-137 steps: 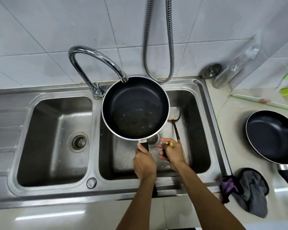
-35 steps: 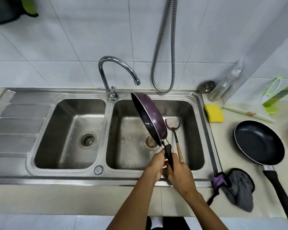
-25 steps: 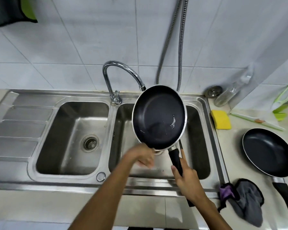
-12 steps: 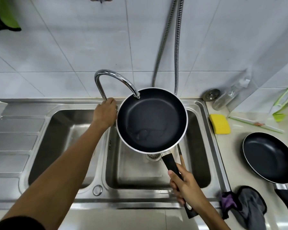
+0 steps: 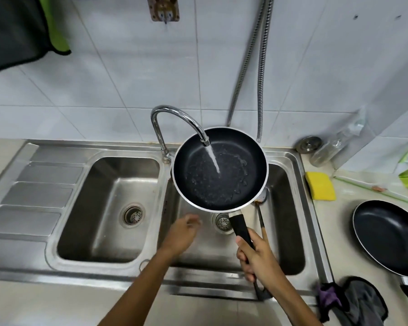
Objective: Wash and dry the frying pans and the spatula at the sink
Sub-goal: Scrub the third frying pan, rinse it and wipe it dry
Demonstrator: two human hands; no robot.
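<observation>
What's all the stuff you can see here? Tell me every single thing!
held frying pan: 1, black, under the running tap
second frying pan: 1, black, on the counter at right
spatula: 1, dark, right basin, partly behind the held pan
tap: 1, chrome, between the basins
sink: 1, steel, two basins
sponge: 1, yellow, counter right of sink
cloth: 1, grey and purple, counter's front edge
hose: 1, silver, on the wall
bottle: 1, clear, back corner
left hand: 1, open, over the sink
right hand: 1, grips the held pan's handle
</observation>
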